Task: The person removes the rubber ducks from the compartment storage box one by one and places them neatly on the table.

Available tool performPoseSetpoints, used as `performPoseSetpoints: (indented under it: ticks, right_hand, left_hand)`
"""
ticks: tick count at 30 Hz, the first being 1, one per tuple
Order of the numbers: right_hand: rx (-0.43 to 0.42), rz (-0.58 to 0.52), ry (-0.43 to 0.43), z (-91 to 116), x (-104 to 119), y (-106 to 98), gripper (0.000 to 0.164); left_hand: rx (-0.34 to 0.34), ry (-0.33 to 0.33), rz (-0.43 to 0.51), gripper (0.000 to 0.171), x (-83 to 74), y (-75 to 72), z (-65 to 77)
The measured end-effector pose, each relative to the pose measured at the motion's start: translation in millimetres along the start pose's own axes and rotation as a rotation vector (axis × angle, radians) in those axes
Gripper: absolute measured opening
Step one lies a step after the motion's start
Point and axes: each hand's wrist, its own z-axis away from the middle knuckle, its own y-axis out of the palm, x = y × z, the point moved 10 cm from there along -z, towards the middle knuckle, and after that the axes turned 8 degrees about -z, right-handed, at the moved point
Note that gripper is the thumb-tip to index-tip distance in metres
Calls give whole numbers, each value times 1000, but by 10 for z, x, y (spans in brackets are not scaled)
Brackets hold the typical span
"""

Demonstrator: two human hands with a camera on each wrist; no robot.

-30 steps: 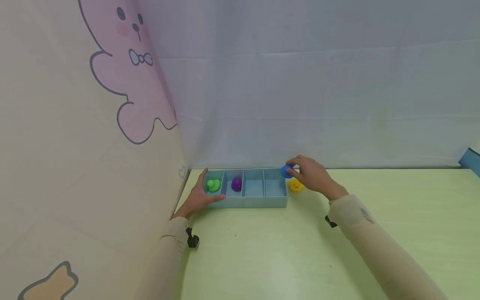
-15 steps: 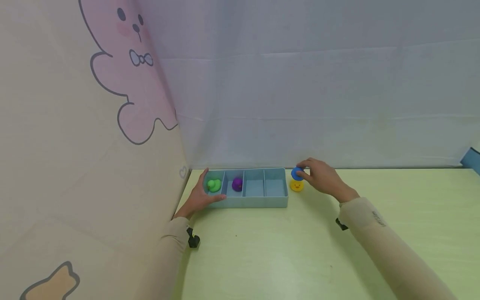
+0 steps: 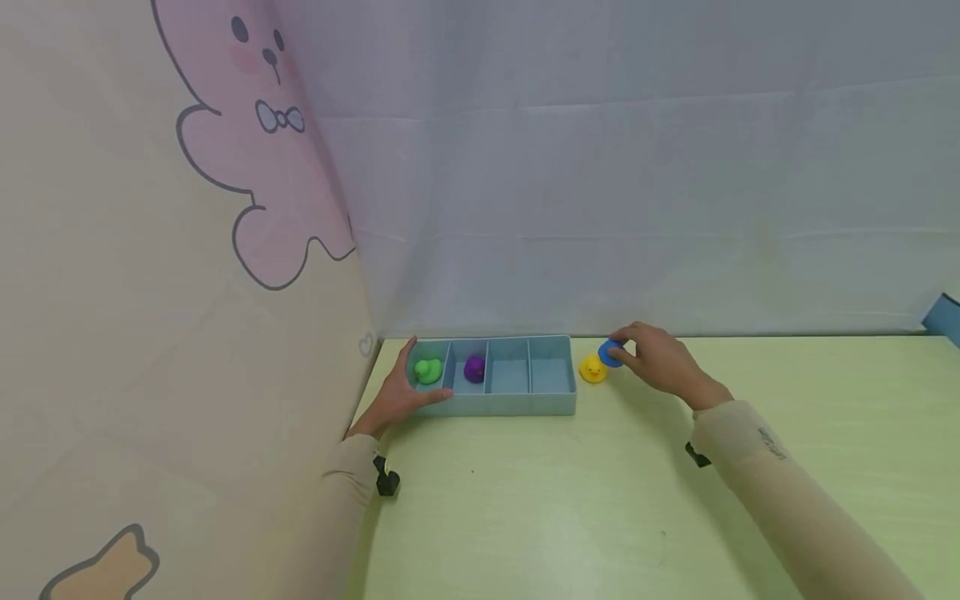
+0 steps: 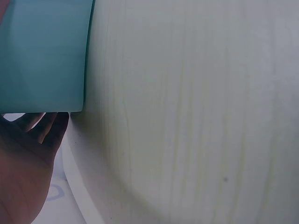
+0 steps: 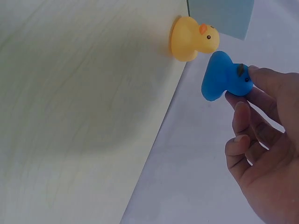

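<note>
Right hand has carried blue duck rightward past yellow duck

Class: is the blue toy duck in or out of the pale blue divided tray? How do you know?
Out: the right hand pinches the blue toy duck by its head, clear of the tray, beside the yellow toy duck.

Left wrist view: tray cut off; sleeve print too small to read.
</note>
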Motion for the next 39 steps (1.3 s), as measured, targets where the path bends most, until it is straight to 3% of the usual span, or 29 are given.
performPoseSetpoints:
  ticks: [18, 39]
  right_hand:
    - [25, 56, 54, 107, -260, 131, 34]
    - [28, 108, 39, 183, -303, 217, 34]
  left_hand:
    - [9, 13, 1, 132, 13, -2, 12]
    - [8, 21, 9, 131, 33, -8, 15]
